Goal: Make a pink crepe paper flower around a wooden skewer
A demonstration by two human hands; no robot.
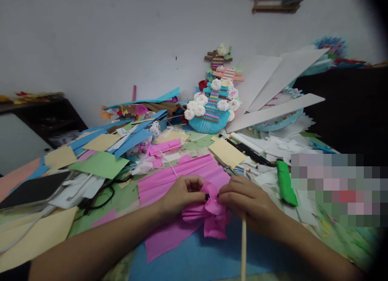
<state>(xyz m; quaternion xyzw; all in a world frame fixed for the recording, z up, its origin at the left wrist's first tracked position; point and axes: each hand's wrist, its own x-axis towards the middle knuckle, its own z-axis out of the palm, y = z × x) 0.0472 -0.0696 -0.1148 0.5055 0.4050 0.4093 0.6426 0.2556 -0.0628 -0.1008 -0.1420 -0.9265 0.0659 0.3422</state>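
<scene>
Between my two hands is a gathered pink crepe paper flower (215, 208), with folded petals sticking out below. My left hand (183, 194) pinches its left side between thumb and fingers. On the opposite side, my right hand (250, 198) is closed, its fingertips on the paper's edge. A thin wooden stick (243, 248) passes through the right hand and points down toward me. Underneath lies a creased pink crepe paper sheet (163, 242), partly over a blue sheet (188, 263). The fingers cover part of the flower's middle.
Paper scraps crowd the table, among them a green sheet (101, 164) and a yellow card (228, 152). A green cutter-like tool (285, 184) lies at right. Decorated blue paper craft (209, 121) with white flowers leans on the wall. A dark notebook (33, 190) sits at left.
</scene>
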